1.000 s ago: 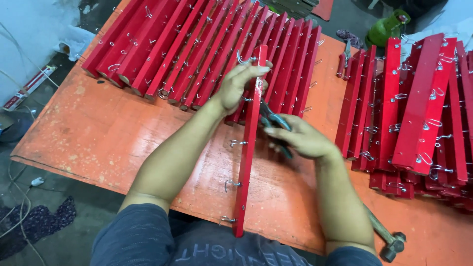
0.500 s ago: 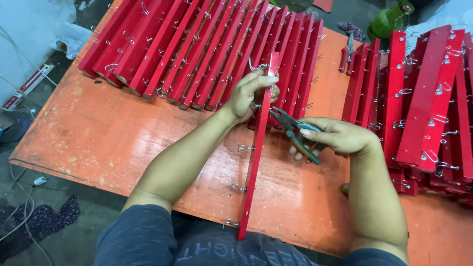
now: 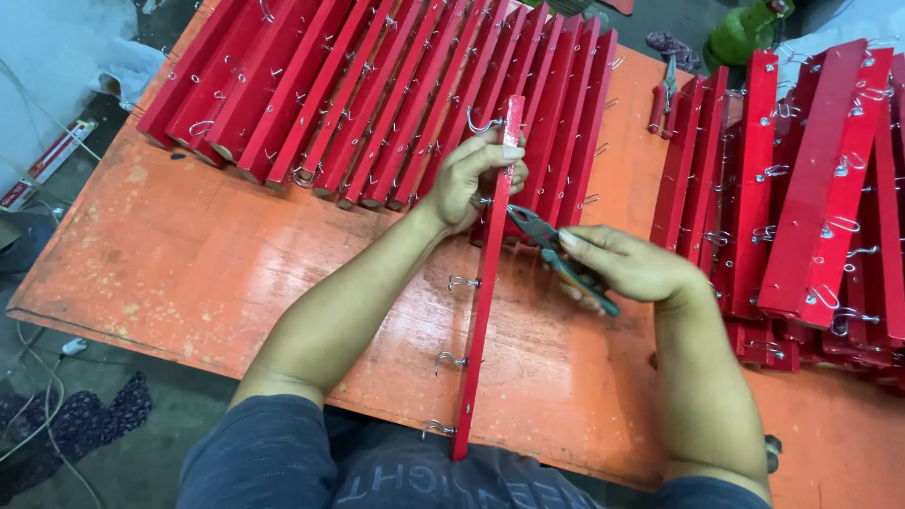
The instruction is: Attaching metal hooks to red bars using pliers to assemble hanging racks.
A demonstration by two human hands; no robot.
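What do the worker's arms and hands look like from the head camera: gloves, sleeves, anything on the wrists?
Both hands, left hand and right hand, are bare, with no gloves. The forearms are uncovered too; no watch, band or ring shows. Short dark blue-grey sleeves end above the elbows, part of a T-shirt with faded lettering across the chest.

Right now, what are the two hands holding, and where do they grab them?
The left hand grips the long red wooden strip with metal hooks near its top end. The right hand holds the green-handled pliers by their handles.
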